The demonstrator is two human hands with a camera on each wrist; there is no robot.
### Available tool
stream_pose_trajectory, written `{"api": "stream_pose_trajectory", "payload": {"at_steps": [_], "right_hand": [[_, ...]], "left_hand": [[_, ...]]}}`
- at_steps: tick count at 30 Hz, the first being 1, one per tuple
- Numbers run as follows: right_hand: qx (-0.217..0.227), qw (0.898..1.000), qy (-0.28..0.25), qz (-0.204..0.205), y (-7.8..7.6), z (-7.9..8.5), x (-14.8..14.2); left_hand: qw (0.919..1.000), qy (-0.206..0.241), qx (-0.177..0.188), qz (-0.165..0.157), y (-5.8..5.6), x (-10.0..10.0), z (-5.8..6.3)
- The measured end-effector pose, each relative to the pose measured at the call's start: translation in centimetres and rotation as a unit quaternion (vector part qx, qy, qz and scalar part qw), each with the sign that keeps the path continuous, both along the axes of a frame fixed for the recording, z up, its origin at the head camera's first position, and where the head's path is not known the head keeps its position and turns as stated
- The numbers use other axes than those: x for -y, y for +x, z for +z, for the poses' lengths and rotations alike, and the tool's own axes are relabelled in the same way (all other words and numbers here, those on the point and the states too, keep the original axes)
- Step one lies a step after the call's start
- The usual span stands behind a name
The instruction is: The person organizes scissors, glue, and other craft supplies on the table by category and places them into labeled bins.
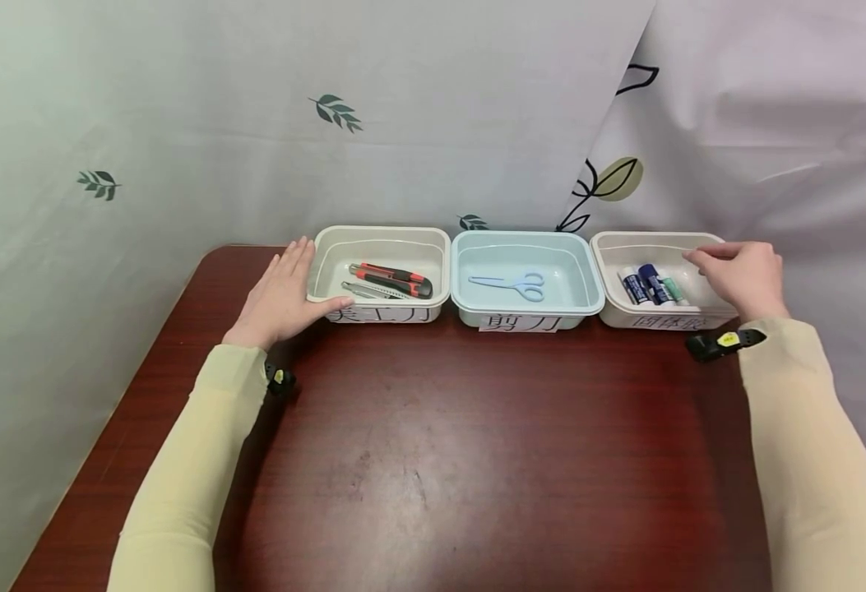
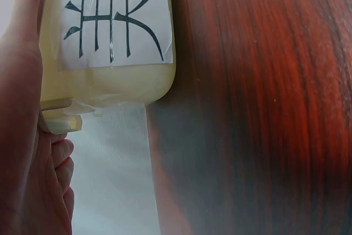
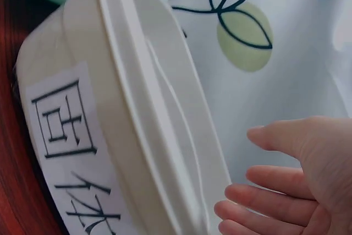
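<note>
My left hand [image 1: 282, 296] lies along the left end of a beige bin [image 1: 443, 247], fingers straight and thumb across the front rim. In that bin are a red-and-black utility knife [image 1: 391, 278] and a slimmer grey utility knife [image 1: 373, 291]. Over the right end of another beige bin [image 1: 603, 238] hovers my right hand [image 1: 745, 275]. Its thumb and fingers are apart in the right wrist view, with nothing between them. Several glue sticks [image 1: 652, 284], blue-and-white and green, lie in this bin. Between the two stands a light blue bin [image 1: 458, 247] with blue scissors [image 1: 510, 284] inside.
The three bins stand side by side at the back of a dark red wooden table [image 1: 477, 444]. White paper labels [image 1: 519, 323] with black characters mark their fronts. Behind them hangs a pale curtain [image 1: 440, 123] with leaf prints.
</note>
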State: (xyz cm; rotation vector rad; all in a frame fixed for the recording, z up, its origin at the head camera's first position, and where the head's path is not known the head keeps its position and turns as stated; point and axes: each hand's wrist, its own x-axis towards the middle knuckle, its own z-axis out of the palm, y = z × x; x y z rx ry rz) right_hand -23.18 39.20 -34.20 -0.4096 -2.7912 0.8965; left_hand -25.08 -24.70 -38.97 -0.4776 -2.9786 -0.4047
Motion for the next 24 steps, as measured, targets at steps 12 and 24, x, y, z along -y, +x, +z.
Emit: {"api": "stream_pose_trajectory", "payload": {"at_steps": [12,24], "right_hand": [[-0.029,0.998,-0.022,0.041,0.9,1.3,3.7],[-0.100,0.975,0.075,0.186,1.6,1.2,9.3]], "left_hand": [[1.0000,0.003,0.003,0.001,0.2,-0.1,-0.1],[1.0000,-0.001,-0.003,0.000,0.2,0.2,-0.2]]}}
